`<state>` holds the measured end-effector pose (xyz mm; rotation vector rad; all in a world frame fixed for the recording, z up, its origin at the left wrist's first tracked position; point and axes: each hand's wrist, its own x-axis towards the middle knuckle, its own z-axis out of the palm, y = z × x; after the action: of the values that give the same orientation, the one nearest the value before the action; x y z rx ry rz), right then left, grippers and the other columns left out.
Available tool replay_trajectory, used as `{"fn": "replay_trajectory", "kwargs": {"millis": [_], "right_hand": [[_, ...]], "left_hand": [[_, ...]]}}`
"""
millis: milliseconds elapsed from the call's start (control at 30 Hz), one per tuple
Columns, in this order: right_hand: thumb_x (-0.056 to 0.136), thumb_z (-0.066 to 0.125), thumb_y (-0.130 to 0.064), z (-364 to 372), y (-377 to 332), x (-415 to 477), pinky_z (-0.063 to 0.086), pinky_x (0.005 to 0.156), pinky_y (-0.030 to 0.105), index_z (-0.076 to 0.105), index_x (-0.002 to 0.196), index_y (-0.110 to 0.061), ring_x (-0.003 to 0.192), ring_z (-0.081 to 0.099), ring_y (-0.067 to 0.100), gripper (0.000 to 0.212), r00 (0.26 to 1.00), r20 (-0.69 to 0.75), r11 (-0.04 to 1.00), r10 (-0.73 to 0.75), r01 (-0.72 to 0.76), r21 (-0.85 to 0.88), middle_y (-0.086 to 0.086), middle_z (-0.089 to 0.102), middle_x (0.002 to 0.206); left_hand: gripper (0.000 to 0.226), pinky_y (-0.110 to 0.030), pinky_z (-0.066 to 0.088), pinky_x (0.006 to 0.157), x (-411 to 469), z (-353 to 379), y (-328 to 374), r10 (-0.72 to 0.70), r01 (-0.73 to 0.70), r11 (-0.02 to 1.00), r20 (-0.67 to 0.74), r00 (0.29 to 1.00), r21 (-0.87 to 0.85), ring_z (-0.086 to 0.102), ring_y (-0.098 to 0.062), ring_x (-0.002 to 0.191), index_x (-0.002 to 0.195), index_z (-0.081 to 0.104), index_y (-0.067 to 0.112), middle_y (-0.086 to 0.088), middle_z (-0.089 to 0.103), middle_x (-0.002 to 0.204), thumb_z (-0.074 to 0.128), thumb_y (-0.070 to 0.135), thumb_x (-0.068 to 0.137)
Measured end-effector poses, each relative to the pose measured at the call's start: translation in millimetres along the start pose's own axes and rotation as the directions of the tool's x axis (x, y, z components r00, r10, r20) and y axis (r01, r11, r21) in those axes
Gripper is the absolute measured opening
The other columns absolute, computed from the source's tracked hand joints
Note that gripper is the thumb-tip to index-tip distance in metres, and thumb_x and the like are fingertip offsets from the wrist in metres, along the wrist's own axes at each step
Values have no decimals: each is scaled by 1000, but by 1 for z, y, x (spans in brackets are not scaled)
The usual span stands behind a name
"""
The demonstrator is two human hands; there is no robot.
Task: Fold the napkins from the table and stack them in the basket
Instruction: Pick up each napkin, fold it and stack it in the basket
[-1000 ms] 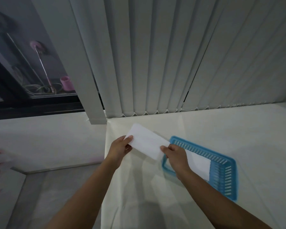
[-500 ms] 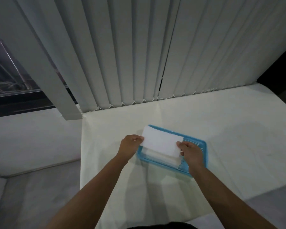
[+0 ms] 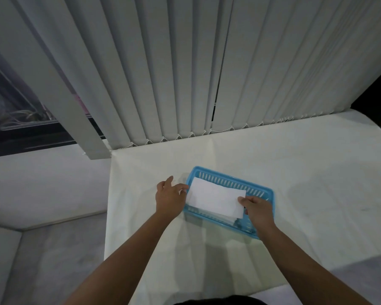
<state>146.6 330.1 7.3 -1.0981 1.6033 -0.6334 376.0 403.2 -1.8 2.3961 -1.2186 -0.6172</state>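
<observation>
My right hand [image 3: 257, 209] has a pinching grip on the folded napkin [image 3: 215, 199], low over the basket [image 3: 229, 180]. My left hand [image 3: 169, 195] is released, just beside it. Held one-sidedly, the napkin may sag open or land crooked.

Blinds [image 3: 185, 73] wall off the table [image 3: 317, 183] just behind the basket [image 3: 229, 177]

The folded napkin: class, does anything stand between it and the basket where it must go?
Nothing visible does. The folded napkin, pinched at its right end by the right hand, lies over the blue basket, inside its rim. Beneath it only another napkin edge shows. The left hand is open beside the basket's left end.
</observation>
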Motion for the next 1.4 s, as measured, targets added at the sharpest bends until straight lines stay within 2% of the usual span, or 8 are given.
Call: {"fn": "replay_trajectory", "kwargs": {"millis": [233, 700, 1033, 1100, 1167, 1267, 1333, 1400], "right_hand": [[85, 69, -15, 9, -2, -3, 42, 63, 30, 65, 66, -14, 57, 50, 15, 19, 1000, 0, 999, 26, -26, 35, 4, 59, 63], [85, 69, -18, 15, -2, -4, 50, 78, 38, 70, 78, -9, 67, 58, 18, 11, 998, -55, 999, 26, -25, 20, 6, 67, 75], [84, 69, -17, 14, -5, -3, 41, 67, 32, 65, 67, -11, 62, 53, 18, 18, 998, -58, 998, -36, 32, -60, 5, 62, 67], [84, 69, -17, 14, -3, -3, 43, 69, 33, 68, 72, -9, 70, 58, 22, 14, 998, -54, 997, -33, 30, -69, 7, 65, 74], [83, 71, -17, 14, 0, -4, 47, 77, 34, 71, 94, -7, 84, 62, 25, 15, 998, -49, 996, -35, 30, -89, 9, 67, 90], [82, 73, -23, 13, 5, -6, 43, 103, 38, 50, 137, -15, 118, 53, 24, 60, 987, -65, 968, -145, 128, -217, 8, 49, 133], [84, 70, -33, 11, 6, -9, 30, 112, 37, 37, 147, -21, 136, 36, 23, 72, 955, -11, 866, -296, 264, -425, 5, 31, 152], [87, 60, -48, 10, 11, -10, 17, 117, 41, 24, 151, -28, 145, 18, 26, 76, 920, 142, 677, -366, 368, -637, 0, 12, 162]], "left_hand": [[35, -40, 28, 113, -2, -2, 9, -14, 7, 993, 67, 998, 115, 21, -28, 141, 121, 63, 34, -5, 24, 157, 36, 30, 99], [37, -40, 22, 114, -1, -5, 10, -21, 4, 991, 131, 991, 132, 19, -28, 141, 124, 60, 37, -4, 22, 158, 33, 33, 100], [35, -40, 23, 114, -3, -6, 10, 2, -27, 984, 146, 989, 174, 19, -28, 141, 126, 59, 36, -5, 22, 158, 37, 33, 98], [36, -41, 23, 115, -2, -6, 9, 1, -29, 984, 158, 987, 176, 18, -28, 142, 127, 58, 36, -5, 21, 158, 37, 34, 98], [35, -41, 23, 115, -1, -6, 8, 8, -37, 982, 158, 987, 184, 17, -28, 143, 128, 57, 35, -5, 21, 158, 39, 34, 98], [36, -41, 26, 114, 0, -4, 6, 55, -73, 983, 110, 992, 168, 20, -28, 142, 131, 53, 35, -4, 23, 158, 43, 34, 96], [43, -42, 28, 113, -1, -2, 6, 112, -124, 976, 78, 991, 179, 22, -29, 140, 138, 44, 34, -4, 23, 158, 45, 35, 95], [51, -43, 27, 113, -2, 1, 8, 197, -210, 949, 78, 977, 236, 23, -30, 140, 144, 31, 35, -4, 20, 159, 43, 37, 95]]}}
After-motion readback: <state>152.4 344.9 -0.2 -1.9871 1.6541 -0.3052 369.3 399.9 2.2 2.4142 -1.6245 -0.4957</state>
